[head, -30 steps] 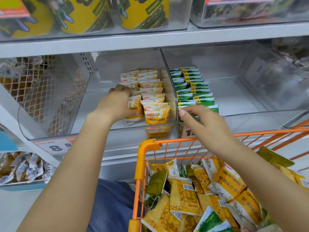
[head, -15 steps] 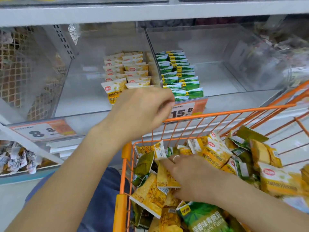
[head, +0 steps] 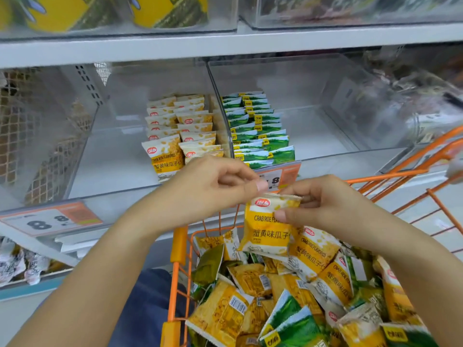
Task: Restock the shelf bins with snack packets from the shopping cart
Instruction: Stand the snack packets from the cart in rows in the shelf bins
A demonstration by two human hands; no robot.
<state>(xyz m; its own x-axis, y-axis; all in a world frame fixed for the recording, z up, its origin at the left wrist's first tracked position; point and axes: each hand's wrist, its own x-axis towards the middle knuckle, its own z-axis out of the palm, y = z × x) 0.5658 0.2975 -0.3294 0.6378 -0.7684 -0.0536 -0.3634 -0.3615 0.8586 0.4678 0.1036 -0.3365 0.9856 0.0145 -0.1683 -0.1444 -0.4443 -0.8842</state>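
A yellow snack packet [head: 268, 226] with a white top band, a red oval logo and the words "CRAB ROE" hangs upright above the orange shopping cart [head: 178, 249], just below the shelf edge. The right hand [head: 323, 204] pinches its top right corner, thumb on the front and fingers curled behind. The left hand [head: 213, 186] has its fingers curled with the thumb tip at the packet's top left edge; whether it actually grips the packet is hard to tell. The thumb of the right hand covers the end of the printed line, and the left hand hides part of the orange price tag [head: 283, 176] on the shelf lip.

The cart holds a loose heap of yellow packets and green packets [head: 288, 314], some showing barcodes. On the shelf, the left clear bin [head: 82, 156] holds two rows of standing yellow packets [head: 175, 131] against its right wall. The right clear bin [head: 350, 121] holds two rows of green packets [head: 255, 128] against its left wall. Bins on the upper shelf are blurred and cut off.
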